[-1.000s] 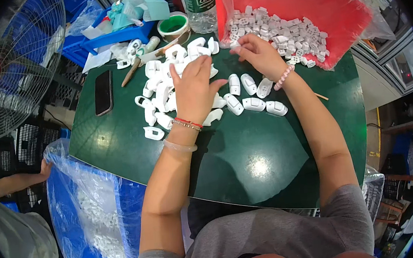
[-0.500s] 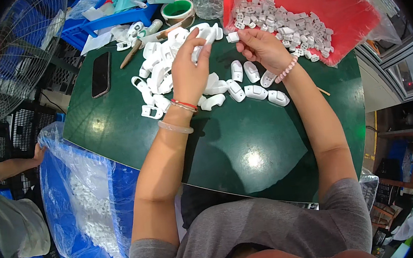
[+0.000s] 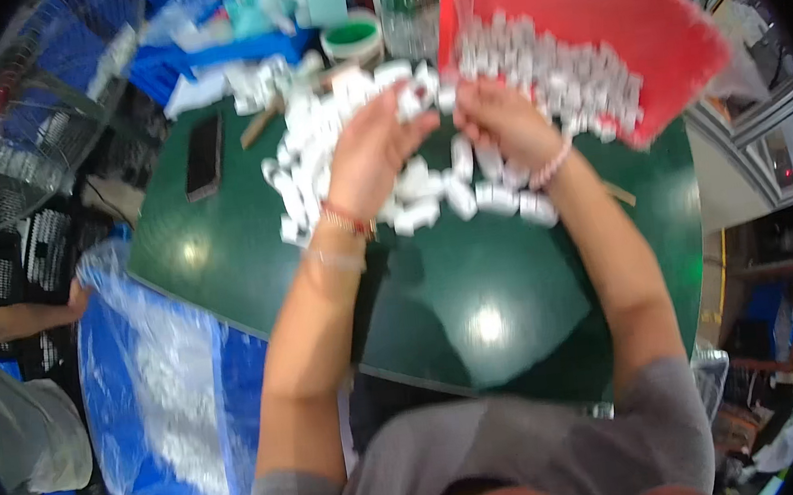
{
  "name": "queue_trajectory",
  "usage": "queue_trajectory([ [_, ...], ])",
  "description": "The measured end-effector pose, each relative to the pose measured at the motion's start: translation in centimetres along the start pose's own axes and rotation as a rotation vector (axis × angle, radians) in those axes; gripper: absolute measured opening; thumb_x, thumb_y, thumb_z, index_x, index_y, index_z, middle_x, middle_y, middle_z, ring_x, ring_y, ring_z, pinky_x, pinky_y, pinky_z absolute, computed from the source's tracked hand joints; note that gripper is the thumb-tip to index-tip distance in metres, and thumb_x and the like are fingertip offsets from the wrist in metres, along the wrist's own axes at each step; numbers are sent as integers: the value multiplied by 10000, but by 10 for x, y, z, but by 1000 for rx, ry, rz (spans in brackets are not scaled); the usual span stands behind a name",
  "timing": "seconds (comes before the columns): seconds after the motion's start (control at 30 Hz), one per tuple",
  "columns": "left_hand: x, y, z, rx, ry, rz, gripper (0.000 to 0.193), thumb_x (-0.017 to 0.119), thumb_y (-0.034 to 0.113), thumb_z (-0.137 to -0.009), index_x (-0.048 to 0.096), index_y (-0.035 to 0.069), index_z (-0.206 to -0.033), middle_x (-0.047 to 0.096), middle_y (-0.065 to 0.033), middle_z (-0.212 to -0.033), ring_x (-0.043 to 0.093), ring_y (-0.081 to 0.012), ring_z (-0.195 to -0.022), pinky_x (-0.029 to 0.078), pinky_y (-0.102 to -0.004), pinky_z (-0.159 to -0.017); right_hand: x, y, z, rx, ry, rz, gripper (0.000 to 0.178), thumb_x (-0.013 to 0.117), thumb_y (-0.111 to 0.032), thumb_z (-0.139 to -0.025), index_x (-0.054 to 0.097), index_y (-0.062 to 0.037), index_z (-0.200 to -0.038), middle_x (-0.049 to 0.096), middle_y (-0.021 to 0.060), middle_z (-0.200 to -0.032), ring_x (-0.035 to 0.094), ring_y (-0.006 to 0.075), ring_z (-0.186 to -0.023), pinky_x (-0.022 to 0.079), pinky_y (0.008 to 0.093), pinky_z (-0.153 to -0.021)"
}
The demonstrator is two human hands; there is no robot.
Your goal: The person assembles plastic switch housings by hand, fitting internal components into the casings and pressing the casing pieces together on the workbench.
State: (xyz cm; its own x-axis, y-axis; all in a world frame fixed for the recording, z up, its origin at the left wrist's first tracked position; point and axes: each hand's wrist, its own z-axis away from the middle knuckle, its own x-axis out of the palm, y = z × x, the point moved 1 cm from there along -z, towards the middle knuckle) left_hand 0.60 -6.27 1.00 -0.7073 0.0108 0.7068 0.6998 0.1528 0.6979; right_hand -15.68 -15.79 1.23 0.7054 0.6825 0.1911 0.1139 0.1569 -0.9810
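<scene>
The picture is blurred by motion. My left hand (image 3: pixel 368 155) is over the pile of white plastic shells (image 3: pixel 309 132), its thumb and forefinger around one white plastic shell (image 3: pixel 412 103). Beside it, my right hand (image 3: pixel 507 122) pinches a small white block (image 3: pixel 446 99) at its fingertips. The block and the held shell are close together, and whether they touch is not clear. Below the right hand lie several rounded white pieces (image 3: pixel 497 199) on the green table (image 3: pixel 439 291), some partly covered by the hand.
A red bin (image 3: pixel 573 1) with many small white blocks (image 3: pixel 580 72) stands at the back right. A phone (image 3: pixel 204 156), a tape roll (image 3: pixel 350 37), a bottle (image 3: pixel 408 3) and a blue crate (image 3: pixel 207 60) lie around. At left, another person's hands hold a plastic-lined blue container (image 3: pixel 246 367).
The left hand has turned, bringing its shell nearer the block in my right hand. The whole view has shifted slightly and become blurred.
</scene>
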Motion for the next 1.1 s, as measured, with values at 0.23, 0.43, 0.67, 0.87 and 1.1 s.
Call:
queue_trajectory([
  [0.23, 11, 3, 8, 120, 64, -377, 449, 585, 13, -806, 426, -1, -1225, 531, -104, -1106, 582, -178, -900, 473, -249, -814, 7, -10, 9, 39, -33, -80, 186, 539, -247, -875, 544, -67, -921, 588, -3, -780, 514, 32, -612, 408, 143, -526],
  [0.43, 10, -3, 7, 163, -4, -662, 356, 631, 56, -785, 555, 44, -1132, 512, 9, -1039, 430, -46, -708, 406, -183, -680, 0, -4, 6, 34, -83, -115, 215, 525, -251, -882, 552, -55, -966, 593, 1, -823, 533, 53, -677, 430, 165, -574],
  [0.67, 7, -7, 7, 88, -3, -627, 361, 621, 66, -796, 543, 35, -1147, 578, -4, -878, 510, -51, -781, 432, -188, -672, 2, -8, 11, 80, -94, -42, 212, 534, -229, -866, 599, -32, -911, 597, 1, -837, 529, 56, -734, 440, 193, -612],
  [0.87, 6, -1, 7, 121, 1, -807, 360, 608, 45, -801, 538, 31, -1153, 565, -14, -929, 507, -68, -791, 415, -185, -720, 6, -15, 8, 126, -128, -148, 227, 495, -254, -883, 598, -52, -892, 561, 2, -836, 505, 79, -742, 410, 203, -631],
  [1.1, 10, -1, 11, 151, -16, -882, 366, 651, 75, -774, 565, 48, -1129, 480, 39, -792, 407, -47, -661, 382, -178, -636, 10, -10, 11, 57, -65, 112, 322, 610, -325, -820, 617, -42, -973, 547, -52, -793, 441, 15, -694, 376, 173, -603],
])
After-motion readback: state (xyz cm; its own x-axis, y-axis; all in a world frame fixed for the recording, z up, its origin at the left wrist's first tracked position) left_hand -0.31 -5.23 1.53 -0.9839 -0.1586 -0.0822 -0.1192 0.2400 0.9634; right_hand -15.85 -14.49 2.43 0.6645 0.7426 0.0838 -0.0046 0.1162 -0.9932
